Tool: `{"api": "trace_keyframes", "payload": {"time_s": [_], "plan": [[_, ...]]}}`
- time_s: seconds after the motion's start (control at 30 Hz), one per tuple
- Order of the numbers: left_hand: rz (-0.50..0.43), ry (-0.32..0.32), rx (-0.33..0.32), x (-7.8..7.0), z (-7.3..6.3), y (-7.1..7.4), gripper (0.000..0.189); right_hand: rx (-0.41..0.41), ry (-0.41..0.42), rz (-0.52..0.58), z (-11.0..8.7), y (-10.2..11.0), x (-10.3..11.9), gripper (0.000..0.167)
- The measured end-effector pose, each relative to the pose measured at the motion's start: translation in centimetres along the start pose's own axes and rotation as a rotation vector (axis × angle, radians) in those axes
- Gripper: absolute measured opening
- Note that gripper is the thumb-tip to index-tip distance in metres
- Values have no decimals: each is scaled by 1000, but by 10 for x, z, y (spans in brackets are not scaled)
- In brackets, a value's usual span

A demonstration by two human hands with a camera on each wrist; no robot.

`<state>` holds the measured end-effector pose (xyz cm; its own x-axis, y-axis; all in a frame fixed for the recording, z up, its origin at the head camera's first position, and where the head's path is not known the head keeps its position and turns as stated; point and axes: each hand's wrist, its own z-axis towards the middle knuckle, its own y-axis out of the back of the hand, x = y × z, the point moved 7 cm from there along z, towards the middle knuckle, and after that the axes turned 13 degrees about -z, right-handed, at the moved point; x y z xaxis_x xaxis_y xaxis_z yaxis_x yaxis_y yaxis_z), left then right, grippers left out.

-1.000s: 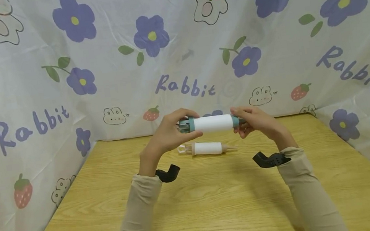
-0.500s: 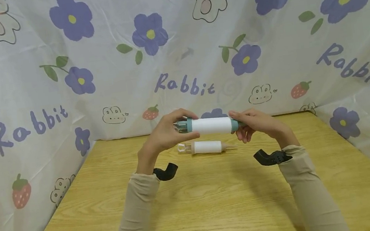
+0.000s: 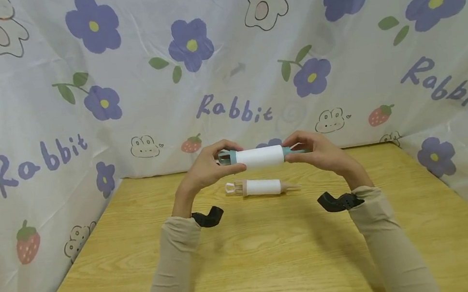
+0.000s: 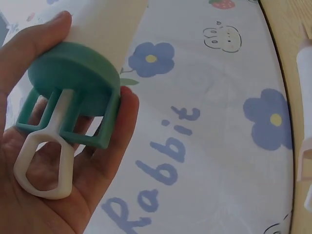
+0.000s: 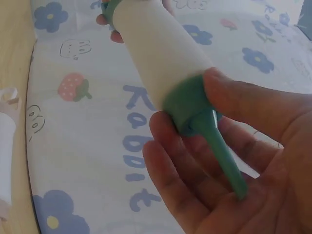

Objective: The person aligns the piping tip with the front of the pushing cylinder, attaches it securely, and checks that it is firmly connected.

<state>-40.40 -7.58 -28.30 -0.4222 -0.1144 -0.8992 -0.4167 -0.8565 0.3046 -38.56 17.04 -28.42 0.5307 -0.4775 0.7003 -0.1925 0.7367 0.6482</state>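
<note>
Raised above the far part of the table, a white syringe with teal ends [image 3: 259,157] lies level between both hands. My left hand [image 3: 206,169] pinches its left end, thumb on one side and fingers on the other. In the left wrist view that end has a teal flange with open grips and a white ring handle [image 4: 44,170]. My right hand [image 3: 320,152] pinches the teal cap at the right end. The slim teal nozzle [image 5: 222,156] points into the palm in the right wrist view. Below it, a similar white and beige syringe [image 3: 263,186] rests on the table.
The wooden table [image 3: 265,254] reaches back to a white cloth [image 3: 226,79] printed with flowers, rabbits and strawberries, which hangs behind and along both sides. Black wrist mounts [image 3: 209,217] stick out from both wrists.
My right hand has changed its hold, from thumb on top to fingers above and thumb below. The held syringe and my left hand have shifted slightly left. The beige syringe stays put.
</note>
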Motion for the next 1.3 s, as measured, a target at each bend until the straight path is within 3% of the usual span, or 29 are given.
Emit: {"api": "trace_keyframes", "payload": {"time_s": [0.17,0.3,0.5,0.63,0.93,1.13,1.3], "plan": [[127,-81,-9,-17,0,-12,40,32,-61,101,0,3,-16,36],[124,-114,20,-21,2,-20,40,47,-81,101,-5,9,-21,36],[-127,40,27,7,7,-11,33,9,-46,-43,-9,15,-5,39],[-183,93,28,20,6,-5,33,19,-60,-79,-6,10,-2,39],[-9,-28,27,6,6,-11,38,24,-96,-57,-6,10,-11,39],[10,-30,54,3,5,-17,35,81,-64,-8,-7,6,-14,36],[28,-4,104,8,5,-18,32,185,-73,23,-7,-6,-18,34]]}}
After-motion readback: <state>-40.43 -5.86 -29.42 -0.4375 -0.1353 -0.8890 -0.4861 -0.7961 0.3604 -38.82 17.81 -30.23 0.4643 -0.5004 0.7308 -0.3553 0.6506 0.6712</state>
